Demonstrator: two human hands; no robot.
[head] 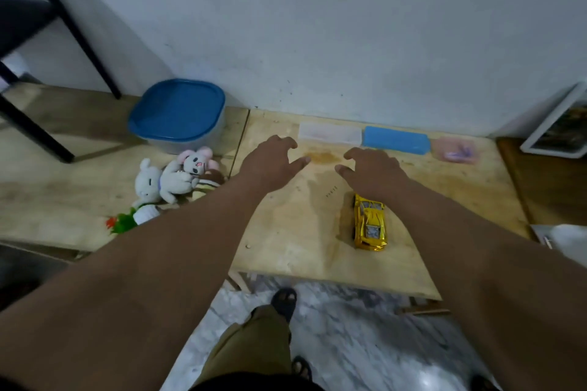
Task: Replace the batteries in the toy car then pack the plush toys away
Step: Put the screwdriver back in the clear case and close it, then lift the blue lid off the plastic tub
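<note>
A shiny yellow toy car (369,223) stands on the wooden table (301,232), its nose toward me. My right hand (370,172) hovers just beyond the car with fingers loosely spread, holding nothing. Out to the left of it my left hand (272,163) is stretched over the table, also empty with relaxed fingers. A heap of plush toys (173,179) lies on the lower board to the left: a white one, a pink-eared rabbit, a striped brown one and a green-and-red one (122,223), partly hidden by my left forearm.
A clear tub with a blue lid (178,113) stands behind the plush toys. Along the wall lie a clear flat case (330,132), a blue case (395,139) and a pink bag (455,151). Black chair legs (38,133) are at far left, a white frame (559,127) at right.
</note>
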